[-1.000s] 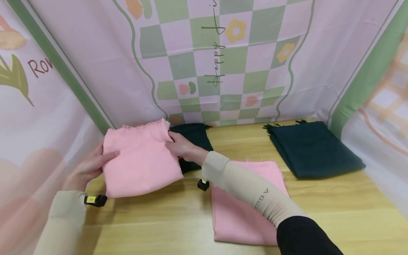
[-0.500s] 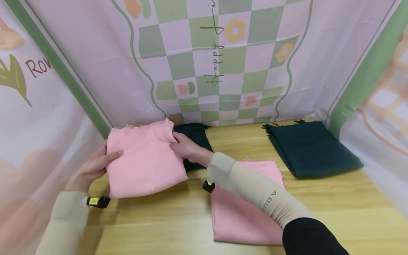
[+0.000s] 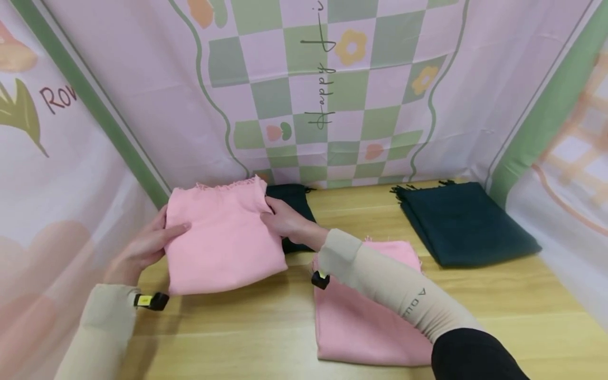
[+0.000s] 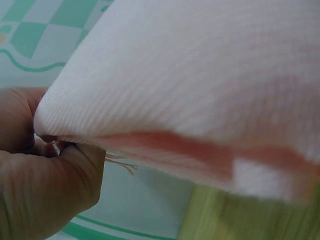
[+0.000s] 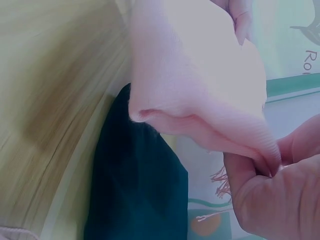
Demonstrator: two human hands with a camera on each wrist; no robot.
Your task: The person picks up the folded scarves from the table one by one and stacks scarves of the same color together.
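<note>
A folded pink fringed scarf (image 3: 225, 240) hangs above the table at the left in the head view, its fringe toward the back wall. At its left edge my left hand (image 3: 144, 245) grips it, thumb on the front face and the other fingers behind. My right hand (image 3: 290, 221) pinches its upper right edge. Both wrist views show the cloth between thumb and fingers, in the left wrist view (image 4: 45, 165) close up. Behind it lies a dark green folded scarf (image 3: 294, 206), partly hidden by the pink one and my right hand.
Under my right forearm lies a second folded pink scarf (image 3: 361, 322) on the wooden table (image 3: 237, 338). Another dark green fringed scarf (image 3: 467, 224) lies folded at the back right. Patterned cloth walls (image 3: 332, 79) enclose the table at the back and both sides.
Both hands have shifted slightly to the right with the pink scarf, covering more of the dark green scarf behind it. The grip looks the same, and the scarves on the table stay put.
</note>
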